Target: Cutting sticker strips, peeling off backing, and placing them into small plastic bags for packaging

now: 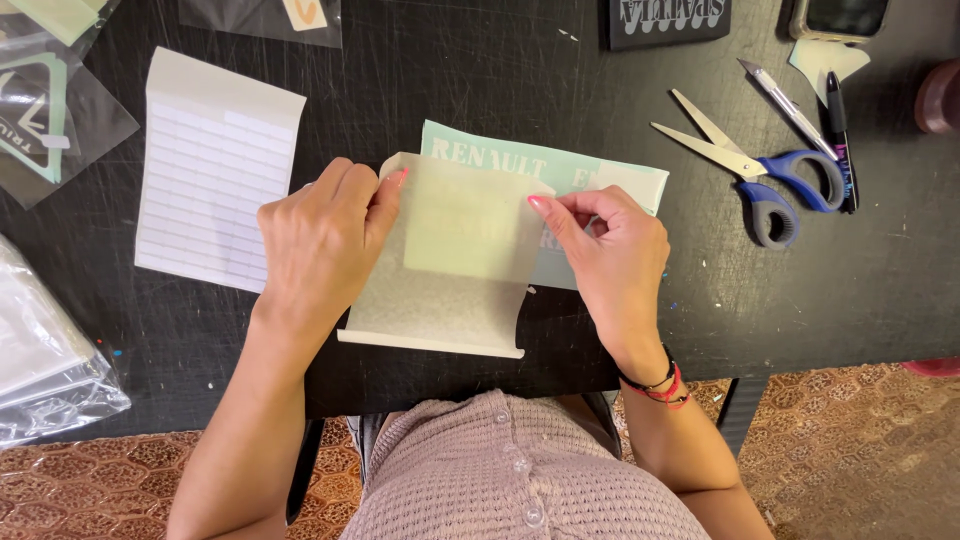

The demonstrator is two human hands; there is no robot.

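Observation:
My left hand (318, 238) pinches the upper left corner of a translucent whitish film sheet (455, 270) that curls over a pale teal vinyl sticker sheet (600, 180) with white lettering. On the film's upper right edge, my right hand (612, 250) grips with thumb and forefinger. The film's lower part lies flat toward me on the black table (480, 90). Both hands hold the film just above the sticker sheet, covering its left half.
A white lined paper sheet (215, 170) lies left of my hands. Blue-handled scissors (755, 165), a craft knife (785, 100) and a dark pen (840, 140) lie at right. Plastic bags (45, 350) with stickers sit at the left edge. A black lettered block (668, 20) is at the top.

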